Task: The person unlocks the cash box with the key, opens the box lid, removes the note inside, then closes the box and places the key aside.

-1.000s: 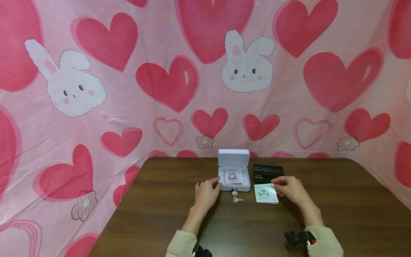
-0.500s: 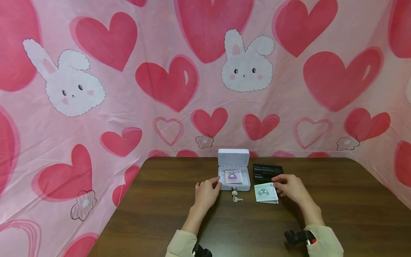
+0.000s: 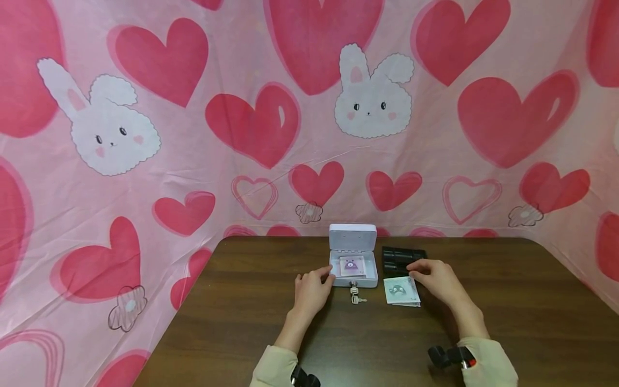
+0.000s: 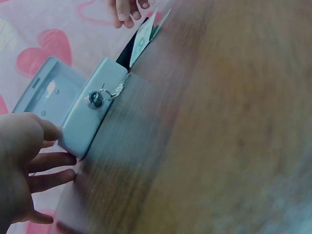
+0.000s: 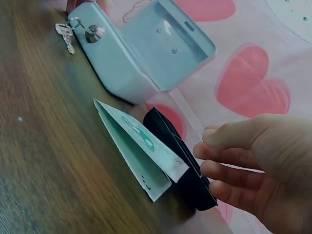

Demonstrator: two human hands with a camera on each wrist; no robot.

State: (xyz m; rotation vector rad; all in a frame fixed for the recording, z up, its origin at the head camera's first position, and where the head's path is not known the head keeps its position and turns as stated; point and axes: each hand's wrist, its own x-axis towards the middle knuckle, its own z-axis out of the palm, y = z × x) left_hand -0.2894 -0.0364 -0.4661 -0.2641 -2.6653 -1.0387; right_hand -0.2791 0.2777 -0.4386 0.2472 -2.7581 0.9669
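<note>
Evidently the brown worktop bears everything, with the things grouped towards its far edge where both hands reach them. On it stands the white box, lid tipped back so that the inside is reachable from the front. The left hand touches the box's left wall, probably to steady it; its grip is loose, fingers extended rather than curled round. The right hand hovers beside the black case, fingers slightly bent, thumb apart from them; its grip is unclosed and holds nothing. Just in front of the case, right of the box, the folded green note rests on the worktop, its leaves gaping, presumably from the paper's own spring. A purple note lies inside the box. Small keys hang from the front lock, perhaps left there for easy access.
</note>
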